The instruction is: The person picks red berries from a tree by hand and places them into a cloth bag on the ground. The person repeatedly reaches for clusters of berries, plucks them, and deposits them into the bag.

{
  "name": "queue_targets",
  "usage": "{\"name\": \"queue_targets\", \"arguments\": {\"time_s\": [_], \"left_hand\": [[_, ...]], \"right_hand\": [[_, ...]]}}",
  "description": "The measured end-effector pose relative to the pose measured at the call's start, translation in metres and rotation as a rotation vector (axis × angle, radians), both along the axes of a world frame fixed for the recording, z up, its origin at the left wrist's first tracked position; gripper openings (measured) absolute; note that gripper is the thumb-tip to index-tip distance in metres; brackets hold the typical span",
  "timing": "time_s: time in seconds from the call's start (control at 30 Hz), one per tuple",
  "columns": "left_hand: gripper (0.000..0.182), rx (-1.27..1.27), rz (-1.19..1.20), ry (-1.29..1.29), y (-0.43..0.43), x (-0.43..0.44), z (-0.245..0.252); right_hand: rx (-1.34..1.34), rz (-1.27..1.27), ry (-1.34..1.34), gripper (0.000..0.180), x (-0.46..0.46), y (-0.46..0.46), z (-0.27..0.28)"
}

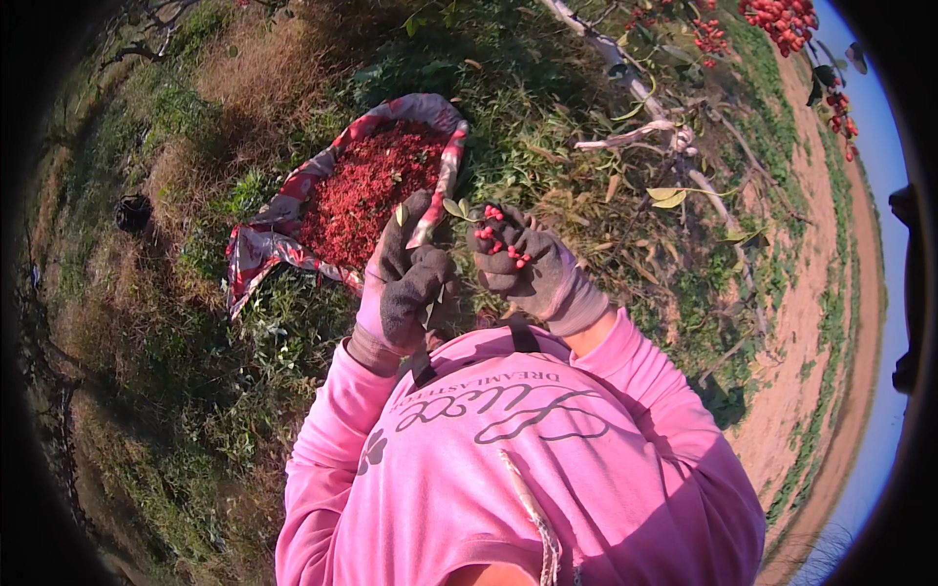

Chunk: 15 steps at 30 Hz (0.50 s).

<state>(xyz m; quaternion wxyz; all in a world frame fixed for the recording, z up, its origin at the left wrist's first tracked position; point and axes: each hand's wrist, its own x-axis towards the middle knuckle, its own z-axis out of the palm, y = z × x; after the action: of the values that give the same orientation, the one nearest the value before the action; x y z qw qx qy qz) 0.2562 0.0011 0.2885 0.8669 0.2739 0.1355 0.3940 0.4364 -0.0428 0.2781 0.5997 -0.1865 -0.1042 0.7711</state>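
Note:
My right hand, in a dark-palmed work glove, is curled around a sprig of small red berries with green leaves sticking out towards the left. Close by on the left is my left hand, gloved too, one finger stretched out and the others bent. A small leaf lies at that fingertip, and a thin pale strip, perhaps a leaf, shows by the bent fingers; whether they grip it is unclear. Beyond my left hand, a patterned red and grey cloth on the ground holds a heap of red berry clusters.
A pale branch with side twigs runs down the right side. Berry clusters hang at the upper right. Grass and weeds surround the cloth. A dark round object lies at the left. Bare soil with green rows stretches along the right.

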Motion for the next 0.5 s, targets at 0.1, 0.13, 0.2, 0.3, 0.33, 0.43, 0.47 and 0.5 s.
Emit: {"name": "queue_targets", "arguments": {"time_s": [0.1,0.13,0.2,0.3,0.33,0.43,0.47,0.5], "left_hand": [[0.067,0.051,0.013,0.084,0.01,-0.011,0.0],[0.066,0.075,0.013,0.113,0.012,-0.015,-0.002],[0.054,0.042,0.005,0.124,0.014,-0.022,-0.005],[0.028,0.056,0.216,0.308,0.006,-0.017,-0.007],[0.025,0.081,0.322,0.326,0.003,-0.014,-0.012],[0.018,0.156,0.473,0.471,0.002,-0.023,-0.027],[0.016,0.18,0.479,0.461,0.0,-0.028,-0.03],[0.015,0.209,0.486,0.447,-0.001,-0.032,-0.032]], "right_hand": [[-0.092,0.035,-0.166,0.043,-0.008,0.01,0.006],[-0.113,0.053,-0.212,0.045,-0.01,0.014,0.008],[-0.034,0.132,-0.239,0.046,-0.012,0.023,-0.008],[0.014,0.23,-0.288,0.046,-0.018,0.029,-0.006],[0.009,0.246,-0.336,0.046,-0.022,0.031,-0.003],[-0.041,0.23,-0.304,0.042,-0.029,0.033,-0.003],[-0.031,0.175,-0.276,0.041,-0.029,0.033,-0.012],[-0.035,0.16,-0.237,0.039,-0.029,0.037,-0.011]]}}
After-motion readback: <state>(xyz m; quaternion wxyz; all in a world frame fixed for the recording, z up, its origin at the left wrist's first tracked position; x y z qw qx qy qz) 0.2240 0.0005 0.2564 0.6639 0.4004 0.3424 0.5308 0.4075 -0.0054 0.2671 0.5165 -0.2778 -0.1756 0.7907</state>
